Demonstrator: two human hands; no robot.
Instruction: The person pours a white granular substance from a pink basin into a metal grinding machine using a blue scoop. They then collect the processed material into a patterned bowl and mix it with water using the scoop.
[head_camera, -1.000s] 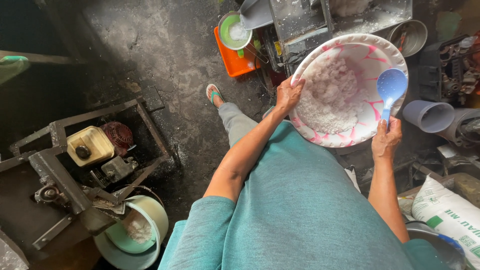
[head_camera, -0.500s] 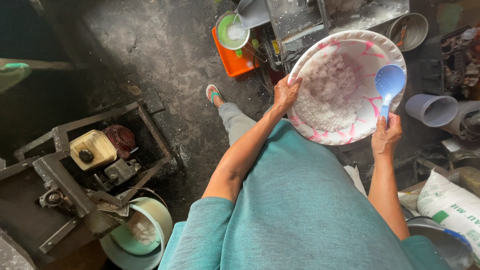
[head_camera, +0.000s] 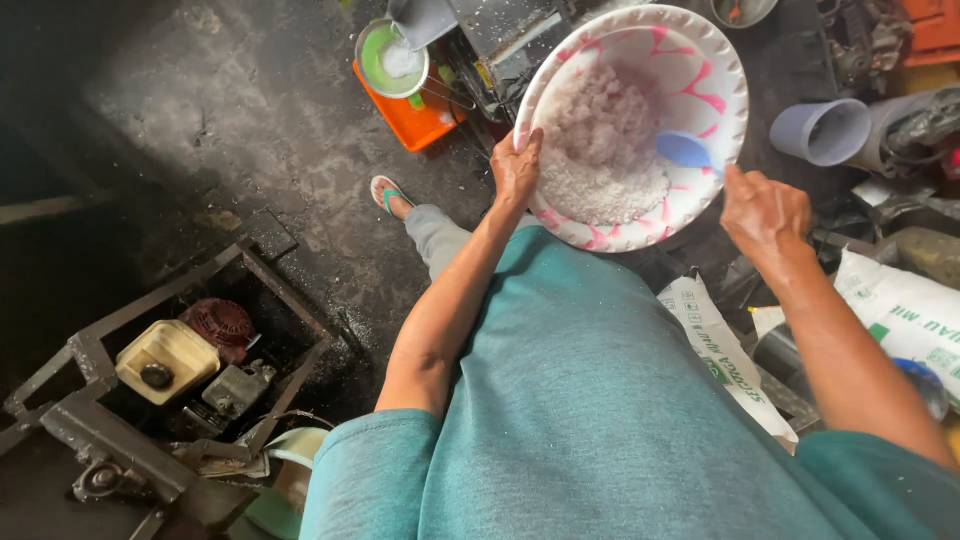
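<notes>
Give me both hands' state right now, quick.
Left hand: closed on the rim of the white and pink basin, which holds white grated stuff.
Right hand: closed on the handle of the blue scoop, its bowl inside the basin.

Small engine in metal frame, orange crate, grey pipe, printed sacks.

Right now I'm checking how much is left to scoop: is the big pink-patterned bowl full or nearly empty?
Partly full. The bowl holds a white grainy heap on its lower side, with bare patterned wall above; the blue scoop lies inside.
</notes>
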